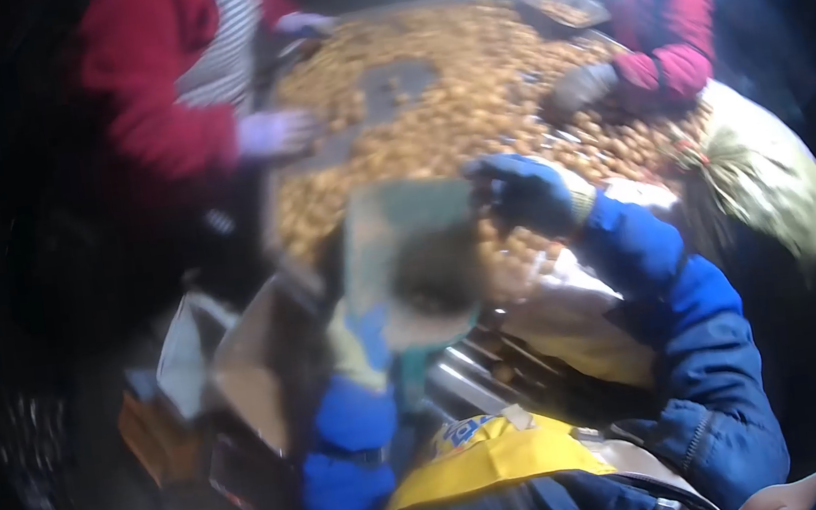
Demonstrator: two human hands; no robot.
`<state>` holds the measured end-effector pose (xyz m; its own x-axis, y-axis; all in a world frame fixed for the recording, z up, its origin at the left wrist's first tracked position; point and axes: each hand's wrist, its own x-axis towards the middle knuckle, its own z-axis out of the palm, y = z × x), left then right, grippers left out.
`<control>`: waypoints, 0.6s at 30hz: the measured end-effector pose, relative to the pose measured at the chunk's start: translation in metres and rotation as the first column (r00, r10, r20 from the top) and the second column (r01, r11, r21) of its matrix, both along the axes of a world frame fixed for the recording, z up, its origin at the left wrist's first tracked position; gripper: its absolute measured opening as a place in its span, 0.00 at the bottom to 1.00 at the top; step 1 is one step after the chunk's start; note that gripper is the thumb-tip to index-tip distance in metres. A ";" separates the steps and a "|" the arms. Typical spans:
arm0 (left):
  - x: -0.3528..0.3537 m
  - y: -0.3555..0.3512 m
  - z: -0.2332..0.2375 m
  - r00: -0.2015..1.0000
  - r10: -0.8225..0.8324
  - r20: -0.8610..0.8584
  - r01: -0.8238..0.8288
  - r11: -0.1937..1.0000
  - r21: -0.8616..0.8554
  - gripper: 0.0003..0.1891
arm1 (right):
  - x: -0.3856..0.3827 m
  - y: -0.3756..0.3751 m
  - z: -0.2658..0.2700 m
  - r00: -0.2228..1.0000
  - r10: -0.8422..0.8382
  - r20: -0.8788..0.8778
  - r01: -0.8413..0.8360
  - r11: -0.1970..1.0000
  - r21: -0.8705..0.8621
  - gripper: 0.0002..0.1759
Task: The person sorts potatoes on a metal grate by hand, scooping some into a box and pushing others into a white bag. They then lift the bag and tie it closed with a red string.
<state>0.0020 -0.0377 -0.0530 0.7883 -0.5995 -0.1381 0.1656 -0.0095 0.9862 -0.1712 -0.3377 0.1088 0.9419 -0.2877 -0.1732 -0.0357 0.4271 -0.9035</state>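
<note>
A green dustpan-shaped scoop (pixel 369 224), smeared by motion, is tilted in front of me. My left hand (pixel 365 338), in a blue and cream glove, is closed on its lower left side by the handle. At the upper right corner of the scoop is my right hand (pixel 527 191), in a dark blue glove, its fingers bent against the edge. Round tan nuts, perhaps walnuts (pixel 459 128), cover the table beyond. More of these nuts (pixel 520 262) lie or fall below my right hand, above a pale open sack (pixel 582 321). The scoop's contents are too blurred to make out.
Across the table (pixel 271 215), a person in red (pixel 143 94) stands left; another person in red (pixel 679 23) is at the right, a gloved hand among the nuts. A full, tied pale sack (pixel 782 182) stands right. Cardboard boxes (pixel 250 374) are at lower left.
</note>
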 end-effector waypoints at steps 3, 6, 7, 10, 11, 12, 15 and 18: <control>-0.003 0.000 0.002 0.996 0.071 0.053 -0.075 0.993 0.088 0.10 | 0.024 0.024 0.020 0.996 0.015 -0.091 -0.028 0.990 -0.142 0.23; -0.018 0.000 0.011 0.992 0.129 0.005 -0.129 0.989 0.070 0.11 | 0.049 0.039 0.009 0.995 0.093 -0.036 -0.100 0.916 -0.390 0.23; -0.019 0.000 0.012 0.988 0.151 -0.024 -0.149 0.987 0.055 0.11 | 0.058 0.046 0.004 0.995 0.098 0.011 -0.077 0.844 -0.531 0.24; -0.030 -0.003 0.021 0.978 0.182 -0.101 -0.184 0.983 -0.005 0.11 | 0.082 0.068 0.000 0.986 0.145 -0.079 -0.164 0.906 -0.389 0.28; -0.030 -0.003 0.023 0.974 0.190 -0.122 -0.194 0.981 -0.025 0.11 | 0.093 0.080 -0.007 0.973 0.226 0.047 -0.188 0.893 -0.409 0.29; -0.034 -0.005 0.025 0.972 0.187 -0.145 -0.196 0.980 -0.047 0.11 | 0.100 0.089 -0.007 0.967 0.256 0.008 -0.210 0.811 -0.546 0.31; -0.035 0.000 0.030 0.953 0.206 -0.223 -0.234 0.966 -0.107 0.11 | 0.136 0.114 -0.012 0.922 0.386 -0.007 -0.353 0.835 -0.422 0.32; -0.041 0.010 0.035 0.934 0.220 -0.281 -0.271 0.949 -0.159 0.12 | 0.166 0.146 -0.004 0.855 0.514 0.065 -0.294 0.584 -0.757 0.29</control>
